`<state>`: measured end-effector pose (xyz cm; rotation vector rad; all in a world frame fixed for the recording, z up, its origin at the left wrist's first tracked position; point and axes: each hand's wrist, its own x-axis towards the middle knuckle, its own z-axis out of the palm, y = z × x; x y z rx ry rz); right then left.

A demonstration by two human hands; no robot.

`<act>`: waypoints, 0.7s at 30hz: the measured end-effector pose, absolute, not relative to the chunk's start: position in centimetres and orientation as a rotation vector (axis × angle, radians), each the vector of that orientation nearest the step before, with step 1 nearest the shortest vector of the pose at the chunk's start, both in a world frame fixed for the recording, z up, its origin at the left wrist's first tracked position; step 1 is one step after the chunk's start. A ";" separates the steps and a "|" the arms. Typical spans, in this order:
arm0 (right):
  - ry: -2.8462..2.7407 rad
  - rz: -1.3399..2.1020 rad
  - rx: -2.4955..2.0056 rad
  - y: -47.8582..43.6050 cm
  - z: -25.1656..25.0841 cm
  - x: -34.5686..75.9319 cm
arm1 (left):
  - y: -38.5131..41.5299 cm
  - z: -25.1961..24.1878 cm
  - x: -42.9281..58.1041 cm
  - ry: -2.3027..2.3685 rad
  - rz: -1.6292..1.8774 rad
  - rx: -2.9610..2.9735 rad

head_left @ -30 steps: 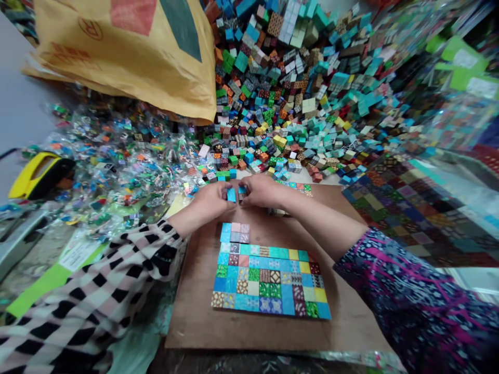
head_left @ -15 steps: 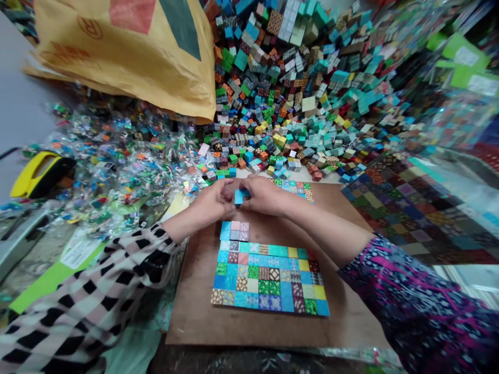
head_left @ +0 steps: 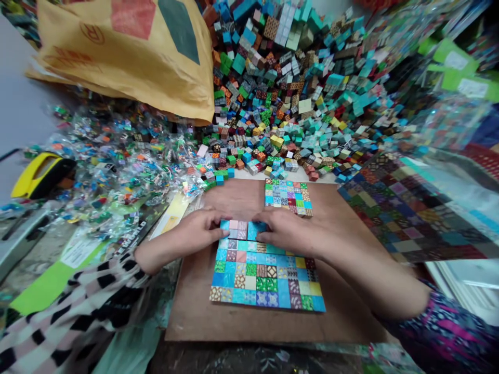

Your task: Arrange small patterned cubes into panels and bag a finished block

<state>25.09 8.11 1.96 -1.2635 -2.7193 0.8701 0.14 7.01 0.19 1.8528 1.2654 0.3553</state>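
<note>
A flat array of patterned cubes (head_left: 268, 283) lies on a brown board (head_left: 195, 322). Along its far edge is a short row of pink and pale cubes (head_left: 237, 228). My left hand (head_left: 198, 228) closes thumb and fingers at the left end of this row, against its blue corner. Between the thumb and fingers of my right hand (head_left: 286, 228) is a blue block (head_left: 254, 230), set down just right of the row with a thin gap between them. My right hand hides part of the array's far edge.
A smaller cube array (head_left: 288, 196) lies at the board's far side. Behind rises a heap of loose cubes (head_left: 280, 93). Bagged small pieces (head_left: 128, 150), a yellow-black tool (head_left: 41, 174) and a yellow sack (head_left: 128, 62) are at left; a darker cube panel (head_left: 393, 208) is at right.
Both hands have come nearer, from beyond the array to its far edge. The blue block moved with my right hand to beside the short row. The smaller array is now uncovered.
</note>
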 end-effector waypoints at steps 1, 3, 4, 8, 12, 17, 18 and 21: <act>-2.707 0.888 -1.257 8.2 1.9 25.1 | 6.9 0.4 0.3 1.265 0.345 1.850; -2.700 0.899 -1.263 8.2 1.8 25.0 | 6.8 0.7 0.7 1.287 0.348 1.826; -2.699 0.900 -1.271 8.1 1.8 24.9 | 6.7 0.9 0.8 1.301 0.354 1.806; -2.664 0.904 -1.328 7.9 2.1 24.5 | 6.8 0.8 1.0 1.311 0.366 1.718; -2.642 0.919 -1.383 7.5 2.4 24.2 | 7.0 0.4 0.9 1.293 0.327 1.578; -2.679 0.921 -1.352 7.7 3.2 24.3 | 7.0 -0.1 0.6 1.261 0.385 1.508; -2.680 0.908 -1.350 8.3 3.5 24.5 | 7.0 -0.2 0.6 1.243 0.400 1.506; -2.537 0.732 -1.451 11.9 4.4 25.7 | 7.0 -0.3 0.5 1.211 0.403 1.490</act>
